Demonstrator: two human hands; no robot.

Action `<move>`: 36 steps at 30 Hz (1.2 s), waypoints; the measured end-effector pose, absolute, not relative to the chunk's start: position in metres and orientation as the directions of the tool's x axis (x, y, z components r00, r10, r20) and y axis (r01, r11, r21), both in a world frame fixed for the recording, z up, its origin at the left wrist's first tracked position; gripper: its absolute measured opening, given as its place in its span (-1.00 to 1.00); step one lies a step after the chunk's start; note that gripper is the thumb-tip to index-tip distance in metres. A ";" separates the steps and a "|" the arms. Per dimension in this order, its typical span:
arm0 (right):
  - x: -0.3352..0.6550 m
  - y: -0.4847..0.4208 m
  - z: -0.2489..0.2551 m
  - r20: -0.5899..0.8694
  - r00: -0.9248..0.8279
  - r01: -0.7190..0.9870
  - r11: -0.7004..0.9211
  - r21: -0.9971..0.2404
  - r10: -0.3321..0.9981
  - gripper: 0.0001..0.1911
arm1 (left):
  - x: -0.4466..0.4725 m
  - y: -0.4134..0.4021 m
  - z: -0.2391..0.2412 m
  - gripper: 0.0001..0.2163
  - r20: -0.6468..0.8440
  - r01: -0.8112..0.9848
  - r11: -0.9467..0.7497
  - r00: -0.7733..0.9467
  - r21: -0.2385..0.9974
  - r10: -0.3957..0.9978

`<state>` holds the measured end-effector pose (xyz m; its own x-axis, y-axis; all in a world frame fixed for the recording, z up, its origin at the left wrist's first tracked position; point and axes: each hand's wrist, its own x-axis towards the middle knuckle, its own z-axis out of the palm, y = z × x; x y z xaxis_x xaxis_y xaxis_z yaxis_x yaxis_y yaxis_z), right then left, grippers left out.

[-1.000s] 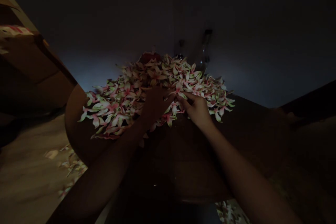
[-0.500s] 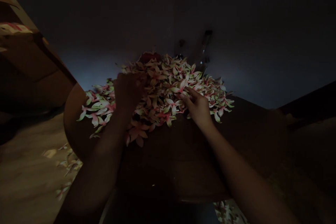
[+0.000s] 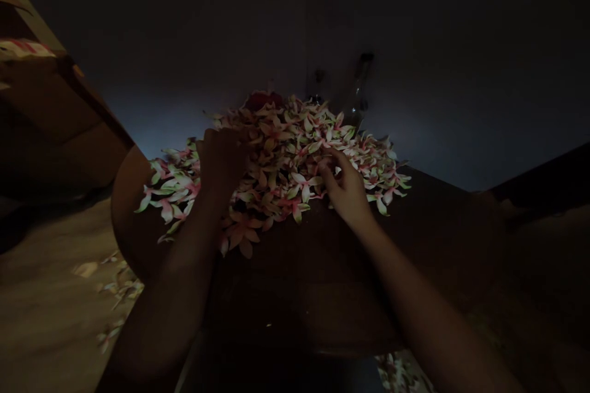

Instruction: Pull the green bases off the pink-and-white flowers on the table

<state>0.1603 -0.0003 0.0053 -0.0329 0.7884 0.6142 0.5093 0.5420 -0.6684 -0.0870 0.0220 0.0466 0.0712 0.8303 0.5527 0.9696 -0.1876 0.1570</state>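
Observation:
A heap of pink-and-white flowers with green-tipped petals lies spread over a dark round table. My left hand is at the left part of the heap, in deep shadow. Its fingers look curled, and what they hold, if anything, cannot be made out. On the right side of the heap is my right hand, thumb and forefinger bent toward each other at a flower. A pale petal shows in the gap between them.
Behind the heap stand a clear glass bottle and a dark red object, against a wall. Cardboard boxes are at the left. More flowers lie on the floor left of the table, and others below its front edge.
My right hand's fingers have curled in closer to the thumb, and the flower at its fingertips has shifted slightly. My left hand has barely moved.

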 end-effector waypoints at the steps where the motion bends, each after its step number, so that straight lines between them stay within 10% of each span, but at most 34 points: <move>1: 0.160 0.000 0.005 0.617 -0.041 0.508 0.548 -0.664 0.786 -0.61 | -0.087 0.022 0.047 -0.77 0.578 0.968 -0.182 0.050 0.173 0.814; 8: 0.157 -0.005 0.010 0.638 -0.085 0.464 0.597 -0.654 0.765 -0.66 | -0.074 0.024 0.047 -0.76 0.732 0.814 -0.397 -0.050 0.423 0.679; 15: 0.150 -0.018 0.015 0.632 -0.140 0.343 0.636 -0.691 0.762 -0.76 | -0.027 0.011 0.028 -0.72 0.754 0.648 -0.712 0.317 0.271 0.575; 36: 0.161 -0.018 0.016 0.696 -0.118 0.458 0.661 -0.595 0.708 -0.84 | -0.010 0.013 0.010 -0.77 0.862 0.486 -0.839 0.285 0.247 0.419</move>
